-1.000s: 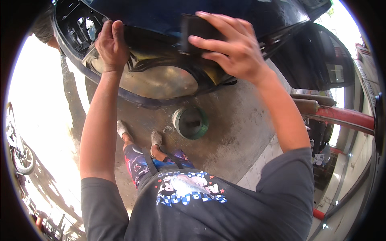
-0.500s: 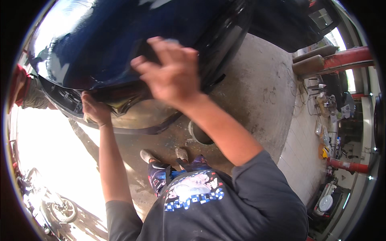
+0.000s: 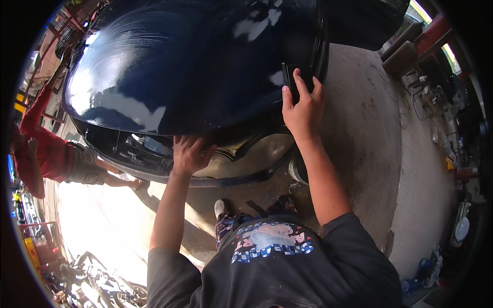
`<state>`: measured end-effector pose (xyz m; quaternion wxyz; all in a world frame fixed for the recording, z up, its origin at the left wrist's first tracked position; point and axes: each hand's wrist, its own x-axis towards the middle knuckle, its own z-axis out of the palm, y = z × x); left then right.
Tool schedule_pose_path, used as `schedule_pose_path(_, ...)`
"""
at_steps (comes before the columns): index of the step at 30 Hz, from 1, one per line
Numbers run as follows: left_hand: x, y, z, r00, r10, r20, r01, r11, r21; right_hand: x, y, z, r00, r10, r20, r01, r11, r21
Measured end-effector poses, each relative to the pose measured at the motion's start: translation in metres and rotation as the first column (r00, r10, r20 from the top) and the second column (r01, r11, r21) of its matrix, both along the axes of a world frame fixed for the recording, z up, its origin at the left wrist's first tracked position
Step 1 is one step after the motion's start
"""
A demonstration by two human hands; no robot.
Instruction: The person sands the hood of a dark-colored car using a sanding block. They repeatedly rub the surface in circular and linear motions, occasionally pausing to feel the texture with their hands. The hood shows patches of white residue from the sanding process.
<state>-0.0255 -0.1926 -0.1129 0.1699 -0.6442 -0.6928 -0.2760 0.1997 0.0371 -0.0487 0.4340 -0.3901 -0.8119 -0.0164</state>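
The dark blue hood [image 3: 205, 61] of a car fills the upper middle, with wet-looking streaks and pale reflections on it. My left hand [image 3: 190, 154] is at its front edge, above the headlight [image 3: 239, 159]. Those fingers are spread, and their tips reach the hood's lip. Toward the right side of the hood, my right hand [image 3: 305, 110] has its fingers bent over a black rectangular block [image 3: 288, 76]. The thumb lies by the block's left edge, and the palm hides part of the block. Its exact kind is not clear.
A person in a red shirt [image 3: 49, 154] stands at the left of the car's front. Motorbikes [image 3: 108, 285] stand in bright light at lower left. A red lift post [image 3: 436, 38] is at upper right. Tools and clutter [image 3: 431, 108] line the right side, along a tiled strip.
My right hand has moved right and come down near the hood's side, after being raised and blurred. My left hand is farther along the front edge to the right. The view has shifted.
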Motion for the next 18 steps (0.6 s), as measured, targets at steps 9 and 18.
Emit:
schedule_pose_path(9, -0.043, 0.005, -0.019, 0.945, -0.268, 0.188, 0.26, 0.963, 0.064, -0.055, -0.09, 0.02, 0.99, 0.128, 0.055, -0.13, 0.991, 0.023)
schedule_pose_path(18, -0.044, 0.008, -0.015, 0.938, -0.27, 0.217, 0.254, 0.962, 0.098, -0.063, -0.133, -0.024, 0.992, -0.125, 0.009, 0.125, 0.992, -0.033)
